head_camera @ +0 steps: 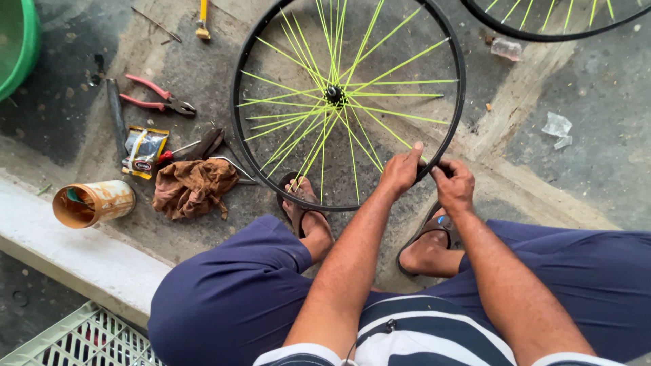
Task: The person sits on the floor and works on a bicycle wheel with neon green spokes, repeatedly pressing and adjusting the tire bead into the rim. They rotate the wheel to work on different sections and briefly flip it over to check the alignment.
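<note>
The wheel rim [271, 41] looks like smooth black metal with a dull shine, and thin, bright yellow-green spokes [380, 74] are seen inside it. At 9 o'clock from the wheel, pliers [159, 98] of grey metal are seen, with red plastic-looking grips. Below them, a crumpled brown cloth [193, 186] looks soft and dirty. At 8 o'clock, a tin can [95, 203] is covered with rough orange rust. The floor [597, 102] is rough, stained grey concrete.

Street-side bike repair spot, concrete ground, pliers [159, 97], rag [193, 186], spoked wheels [347, 102]
</note>
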